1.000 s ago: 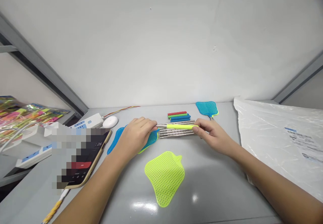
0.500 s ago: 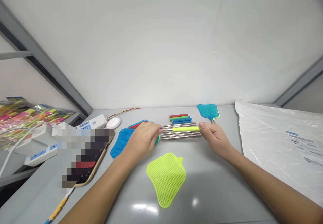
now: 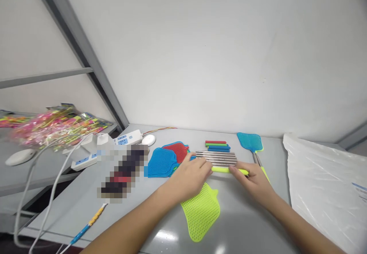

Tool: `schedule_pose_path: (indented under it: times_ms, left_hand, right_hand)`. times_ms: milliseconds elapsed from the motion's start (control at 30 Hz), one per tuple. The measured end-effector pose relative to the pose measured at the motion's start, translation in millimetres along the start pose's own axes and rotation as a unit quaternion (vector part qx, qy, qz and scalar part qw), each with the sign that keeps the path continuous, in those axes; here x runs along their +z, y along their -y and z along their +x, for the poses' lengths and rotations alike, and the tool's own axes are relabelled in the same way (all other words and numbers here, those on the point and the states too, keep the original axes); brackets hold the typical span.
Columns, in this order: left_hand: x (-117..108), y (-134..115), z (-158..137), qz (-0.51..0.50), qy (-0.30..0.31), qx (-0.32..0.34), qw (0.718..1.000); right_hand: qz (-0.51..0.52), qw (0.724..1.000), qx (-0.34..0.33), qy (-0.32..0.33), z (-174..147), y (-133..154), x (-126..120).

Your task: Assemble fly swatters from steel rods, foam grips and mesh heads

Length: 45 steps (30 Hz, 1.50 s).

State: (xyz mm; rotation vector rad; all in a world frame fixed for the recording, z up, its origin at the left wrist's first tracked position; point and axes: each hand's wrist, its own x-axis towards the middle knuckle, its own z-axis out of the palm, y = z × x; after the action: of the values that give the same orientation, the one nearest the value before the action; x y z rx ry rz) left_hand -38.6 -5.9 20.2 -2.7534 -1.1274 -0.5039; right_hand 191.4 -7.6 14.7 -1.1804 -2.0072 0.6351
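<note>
My right hand grips a yellow-green fly swatter handle, its thumb lying along the tube. The curled fingers of my left hand are closed at the handle's left end; what lies inside them is hidden. Just behind the handle is a row of shiny metal rods. A yellow-green mesh swatter head lies in front, partly under my left wrist. Blue swatter heads and a red swatter head overlap to the left. Red, green and blue handles lie behind the rods.
A teal fly swatter lies at the back right, near a white plastic package. On the left are a blurred-out phone, power strips, a white oval device and cables. Bagged colourful goods lie beyond.
The view has swung left. The yellow-green handle has come nearer to me, from over the rods to their front edge. My left fingers have moved onto its left end.
</note>
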Motion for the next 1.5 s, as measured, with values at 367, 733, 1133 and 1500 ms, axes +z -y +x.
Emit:
schedule_pose_path:
  times_ms: [367,733,1133,1500]
  left_hand:
    - [10.5,-4.2,0.0,0.061,-0.029,0.047,0.997]
    - [19.1,-8.3,1.2,0.040,-0.080,0.055,0.994]
    - [-4.2,1.7,2.1,-0.036,-0.057,-0.009,0.998]
    - [1.5,5.5,1.1,-0.023,-0.018,0.016,0.999]
  right_hand:
    - [-0.188,0.969,-0.157,-0.011,-8.0,5.2,9.7]
    - [-0.272,0.944,-0.188,-0.008,-10.1,2.3,17.1]
    - [-0.309,0.943,-0.119,-0.026,-4.6,-3.6,10.6]
    - [-0.304,0.942,-0.143,0.007,-1.2,-10.7,9.9]
